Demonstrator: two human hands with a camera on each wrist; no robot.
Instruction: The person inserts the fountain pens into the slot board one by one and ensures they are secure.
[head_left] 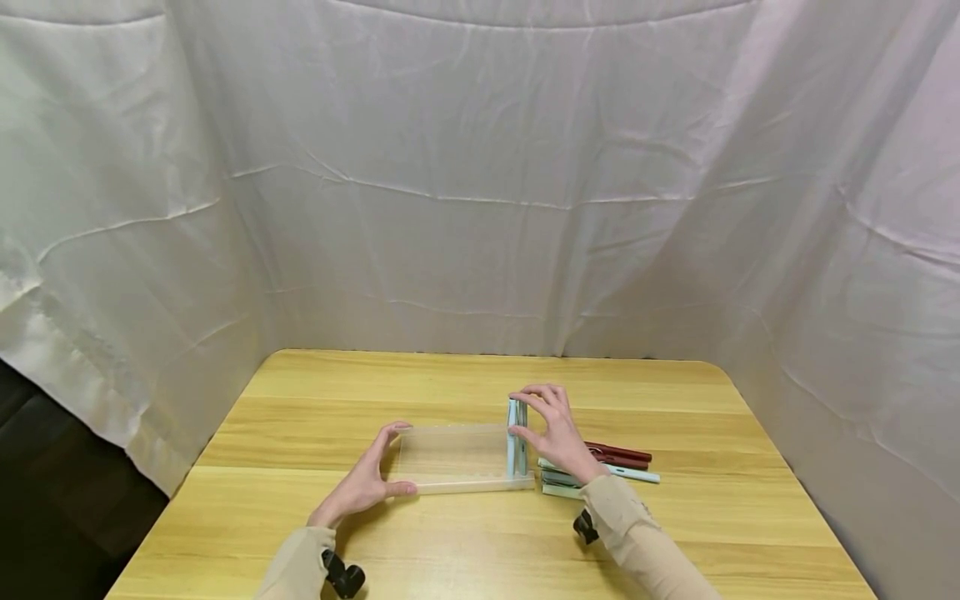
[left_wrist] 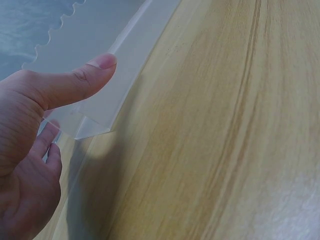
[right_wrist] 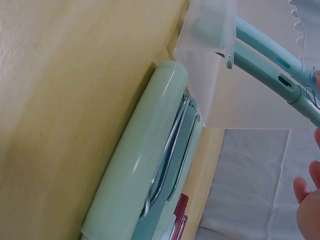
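A translucent plastic pen tray [head_left: 453, 454] with a scalloped edge is on the table. My left hand [head_left: 367, 477] grips its left end, the thumb [left_wrist: 95, 75] on the front lip and the fingers at the back. At the tray's right end, a light blue pen [head_left: 512, 437] and a grey-green pen [head_left: 522, 442] lie side by side, their lower ends in the front channel. My right hand [head_left: 557, 429] pinches the light blue pen between thumb and forefinger; its grip is partly cut off in the right wrist view.
Just right of the tray lie several more pens: pale green [right_wrist: 137, 150], blue-green and light blue ones, with dark red pens [head_left: 618, 455] behind. My right forearm passes over some of them. A pale curtain [head_left: 480, 250] hangs behind the wooden table [head_left: 450, 550].
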